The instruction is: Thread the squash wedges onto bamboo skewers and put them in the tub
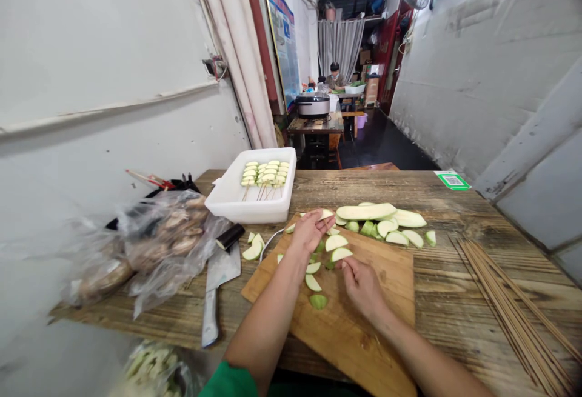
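Observation:
My left hand (313, 232) is over the far part of the wooden cutting board (382, 300), its fingers closed on a pale green vegetable slice (326, 213). Lower and to the right, my right hand (364, 288) pinches thumb and finger together at the near edge of another slice (341, 254). A similar slice (336, 242) lies just beyond it, roughly parallel. Whatever thin thing the right fingertips hold is too small to make out. Several half-round slices (313, 282) are scattered on the board between my forearms. Long peeled vegetable pieces (366, 211) lie at the board's far edge.
Left of the board lie a cleaver (217, 288), a dark-skinned vegetable piece (230, 236) and plastic bags of brownish food (168, 236). A white tray (245, 209) holds skewered slices. Loose wooden skewers (509, 306) lie at right. Another person (335, 79) sits far back.

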{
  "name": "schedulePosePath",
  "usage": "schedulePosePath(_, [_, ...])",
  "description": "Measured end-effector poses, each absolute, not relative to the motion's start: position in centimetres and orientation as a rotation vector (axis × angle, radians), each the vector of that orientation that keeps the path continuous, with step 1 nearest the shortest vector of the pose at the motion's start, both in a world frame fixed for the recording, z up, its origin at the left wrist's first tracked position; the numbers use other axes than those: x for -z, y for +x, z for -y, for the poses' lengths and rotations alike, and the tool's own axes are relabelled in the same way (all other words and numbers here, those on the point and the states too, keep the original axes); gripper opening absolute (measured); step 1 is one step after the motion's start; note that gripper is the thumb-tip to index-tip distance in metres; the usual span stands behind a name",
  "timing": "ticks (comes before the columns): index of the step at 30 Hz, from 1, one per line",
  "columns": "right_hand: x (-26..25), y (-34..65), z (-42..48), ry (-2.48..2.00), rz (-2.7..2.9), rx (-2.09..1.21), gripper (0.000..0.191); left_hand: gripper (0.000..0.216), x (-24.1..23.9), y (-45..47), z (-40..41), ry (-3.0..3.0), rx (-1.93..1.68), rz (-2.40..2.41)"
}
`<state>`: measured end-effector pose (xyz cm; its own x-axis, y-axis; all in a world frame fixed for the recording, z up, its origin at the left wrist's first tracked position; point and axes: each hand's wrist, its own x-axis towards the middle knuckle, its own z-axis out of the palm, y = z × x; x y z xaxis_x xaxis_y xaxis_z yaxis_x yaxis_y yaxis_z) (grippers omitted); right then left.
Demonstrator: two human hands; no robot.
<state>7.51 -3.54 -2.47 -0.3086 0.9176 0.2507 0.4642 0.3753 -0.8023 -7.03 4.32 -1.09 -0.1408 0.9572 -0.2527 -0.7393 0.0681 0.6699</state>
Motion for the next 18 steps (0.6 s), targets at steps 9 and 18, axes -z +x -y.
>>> schedulePosePath(9, [2.57, 7.51, 3.47, -1.203, 1.908, -0.831, 0.027, 0.004, 1.59, -6.78, -4.44, 0.335, -1.51, -0.8])
schedulePosePath(18, [2.66, 7.4, 3.41, -1.224, 1.892, -0.826, 0.027, 0.005, 1.44, -6.44, -4.33, 0.324, -1.499, -0.782])
